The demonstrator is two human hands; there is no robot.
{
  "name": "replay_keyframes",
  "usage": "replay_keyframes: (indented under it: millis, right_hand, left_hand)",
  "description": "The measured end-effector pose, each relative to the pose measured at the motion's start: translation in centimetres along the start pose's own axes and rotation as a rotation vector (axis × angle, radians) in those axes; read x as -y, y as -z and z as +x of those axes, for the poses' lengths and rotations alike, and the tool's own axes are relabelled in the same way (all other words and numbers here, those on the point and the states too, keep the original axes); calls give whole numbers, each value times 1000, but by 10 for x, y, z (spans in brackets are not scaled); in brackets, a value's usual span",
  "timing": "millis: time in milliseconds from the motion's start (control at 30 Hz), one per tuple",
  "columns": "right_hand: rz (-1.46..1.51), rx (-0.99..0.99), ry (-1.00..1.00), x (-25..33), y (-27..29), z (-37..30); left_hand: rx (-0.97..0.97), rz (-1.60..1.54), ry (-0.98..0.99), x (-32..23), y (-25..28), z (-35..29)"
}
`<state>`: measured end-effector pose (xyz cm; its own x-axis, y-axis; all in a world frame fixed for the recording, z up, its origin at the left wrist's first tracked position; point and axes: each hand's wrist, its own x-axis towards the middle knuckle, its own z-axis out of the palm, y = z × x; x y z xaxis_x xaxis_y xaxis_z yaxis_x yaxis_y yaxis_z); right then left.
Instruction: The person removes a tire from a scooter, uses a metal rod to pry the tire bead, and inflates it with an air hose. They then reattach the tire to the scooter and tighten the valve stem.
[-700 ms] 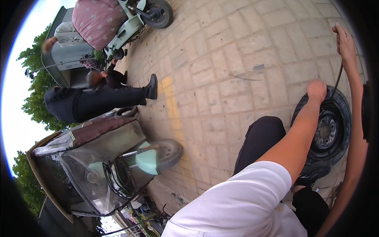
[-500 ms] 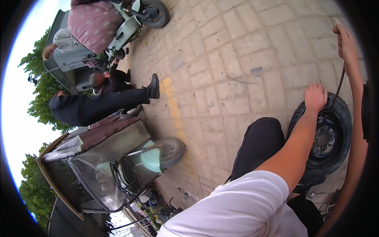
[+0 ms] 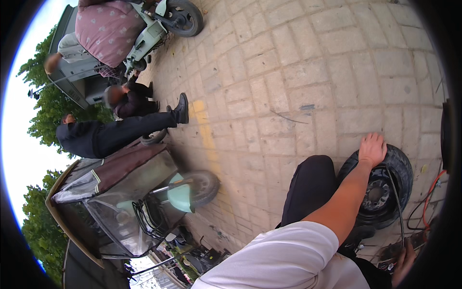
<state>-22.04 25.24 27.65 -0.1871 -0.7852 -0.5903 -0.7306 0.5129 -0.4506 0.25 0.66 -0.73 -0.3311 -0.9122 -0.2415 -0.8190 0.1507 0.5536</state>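
A black tyre on a dark steel wheel rim (image 3: 374, 193) lies flat on the paving at the lower right. My left hand (image 3: 373, 148) grips the tyre's far edge, fingers together over the tread. One end of a long thin tyre lever (image 3: 396, 195) sits at the rim's edge near that hand. The bar crosses the wheel toward me, and my right hand (image 3: 404, 264) is closed round its near end. Dark shade and the picture's rim partly hide the right fingers. My bent knee (image 3: 310, 188), in dark trousers, is left of the wheel.
An orange hose (image 3: 431, 204) and a dark cable lie right of the wheel. A covered three-wheeler (image 3: 130, 202) stands at the left. Beyond are a standing person in dark clothes (image 3: 125, 130), a crouching person (image 3: 132, 100) and a pale green scooter (image 3: 149, 41) with a rider.
My right hand has swung the tyre lever from the far side of the wheel down to the near side. My left hand stays on the tyre; the view has shifted slightly.
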Motion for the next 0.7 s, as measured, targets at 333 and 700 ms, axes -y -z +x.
replay_keyframes:
  millis: [333,700]
  right_hand:
    - [913,67,-599,12,-200,117]
    - [975,-513,-649,48,-294,106]
  left_hand:
    - [-10,0,-3,0,1,1]
    - [-116,305,-127,5,-8,4]
